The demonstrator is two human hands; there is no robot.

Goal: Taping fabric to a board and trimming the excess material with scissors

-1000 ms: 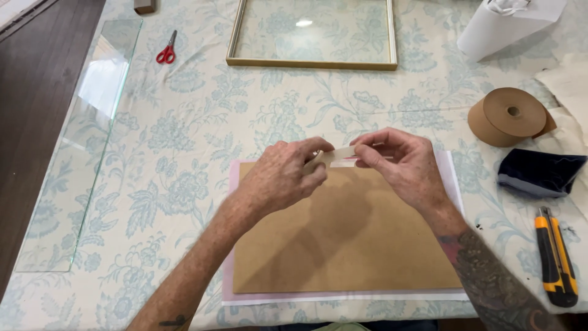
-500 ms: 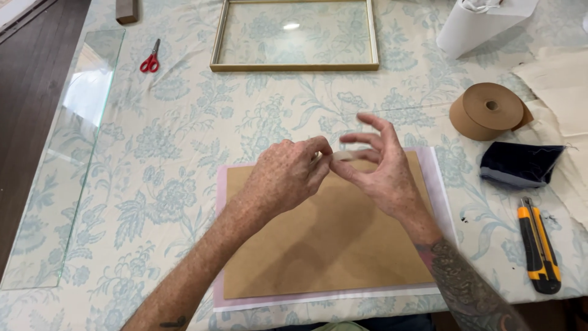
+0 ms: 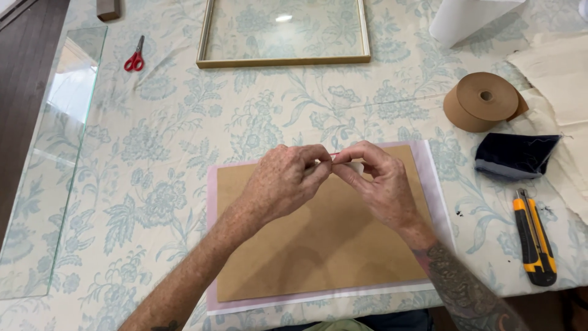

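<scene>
Both hands meet over the top edge of the brown board (image 3: 318, 245), fingertips pinched together. The left hand (image 3: 283, 184) and the right hand (image 3: 375, 184) share a small pale strip (image 3: 350, 164), each nipping one end of it between thumb and forefinger; most of it is hidden by the fingers, so I cannot tell what it is. The strip sits just above the board, not touching it as far as I can see.

The board lies on a pale pink sheet (image 3: 438, 184), which shows as a border around it, on the bench (image 3: 184, 141) with its blue floral cloth. To the right lie a yellow knife (image 3: 535, 236), a folded dark cloth (image 3: 514, 155) and a roll of brown tape (image 3: 483, 102). A gold frame (image 3: 285, 60) lies farther back, red scissors (image 3: 134, 58) to its left, and a glass pane (image 3: 52, 159) along the left edge.
</scene>
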